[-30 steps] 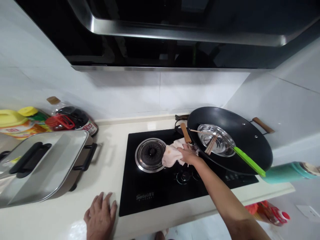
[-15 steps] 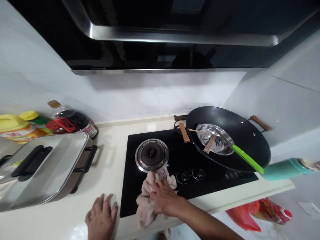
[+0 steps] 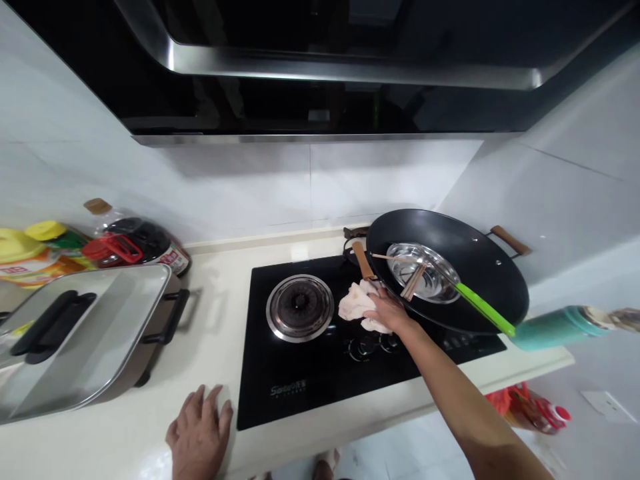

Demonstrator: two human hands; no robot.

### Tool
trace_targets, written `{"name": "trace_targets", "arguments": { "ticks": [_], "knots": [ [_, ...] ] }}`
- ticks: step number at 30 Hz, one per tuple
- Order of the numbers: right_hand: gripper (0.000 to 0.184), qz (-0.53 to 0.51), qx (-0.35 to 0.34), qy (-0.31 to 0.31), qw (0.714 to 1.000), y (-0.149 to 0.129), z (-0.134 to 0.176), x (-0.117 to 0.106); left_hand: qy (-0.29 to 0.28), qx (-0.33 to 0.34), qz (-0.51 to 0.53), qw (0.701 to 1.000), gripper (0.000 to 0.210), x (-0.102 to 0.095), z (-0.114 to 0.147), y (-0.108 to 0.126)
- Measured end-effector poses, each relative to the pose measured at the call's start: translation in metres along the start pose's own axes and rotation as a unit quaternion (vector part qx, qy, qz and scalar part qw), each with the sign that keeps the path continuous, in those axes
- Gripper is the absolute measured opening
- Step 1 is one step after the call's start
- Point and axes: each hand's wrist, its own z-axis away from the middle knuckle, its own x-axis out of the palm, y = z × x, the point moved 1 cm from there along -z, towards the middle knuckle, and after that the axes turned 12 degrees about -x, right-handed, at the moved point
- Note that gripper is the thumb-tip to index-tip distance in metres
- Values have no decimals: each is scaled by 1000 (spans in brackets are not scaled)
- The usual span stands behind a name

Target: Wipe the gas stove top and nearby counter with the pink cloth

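My right hand [image 3: 393, 312] grips a pale pink cloth [image 3: 359, 301] against the black glass cooktop [image 3: 295, 363], just below the left wooden handle of a large black wok [image 3: 480, 267]. The fingertips are partly hidden by the cloth. To the cloth's left is a round burner [image 3: 300, 307] with a shiny metal ring; below the cloth are control knobs [image 3: 364, 345]. My left hand [image 3: 200, 430] lies flat on the white countertop [image 3: 210, 347], fingers spread, left of the cooktop's edge, holding nothing. Inside the wok sit a metal bowl [image 3: 433, 263], chopsticks [image 3: 413, 283] and a green-handled utensil [image 3: 483, 307].
A lidded rectangular pan [image 3: 125, 327] stands at the left, with several bottles [image 3: 145, 240] behind it. The range hood [image 3: 320, 100] hangs overhead. A teal flask [image 3: 560, 327] is by the right wall. Below the counter is a red-capped bottle [image 3: 547, 410].
My right hand has moved the cloth from the cooktop's front left edge up and to the right, beside the wok. Lettering on the cooktop is now uncovered. My left hand stays put.
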Motion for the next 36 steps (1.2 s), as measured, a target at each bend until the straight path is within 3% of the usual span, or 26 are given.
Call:
{"name": "trace_targets", "arguments": {
  "ticks": [7, 12, 19, 28, 32, 36],
  "knots": [
    [52, 5, 54, 4, 998, 11, 35, 6, -5, -4, -5, 1000, 52, -1, -1, 1],
    [60, 12, 100, 17, 995, 16, 39, 7, 5, 5, -1, 1000, 51, -1, -2, 0],
    [60, 22, 96, 30, 995, 30, 53, 13, -1, -3, 16, 1000, 54, -3, 0, 1],
    [63, 0, 240, 22, 970, 63, 127, 50, -9, 9, 33, 999, 59, -4, -3, 1],
    [57, -8, 267, 20, 963, 43, 151, 66, -10, 7, 34, 999, 59, -2, -3, 0],
    [51, -31, 239, 26, 970, -3, 159, 87, -9, 6, 31, 999, 62, 0, -4, 1]
  ]
}}
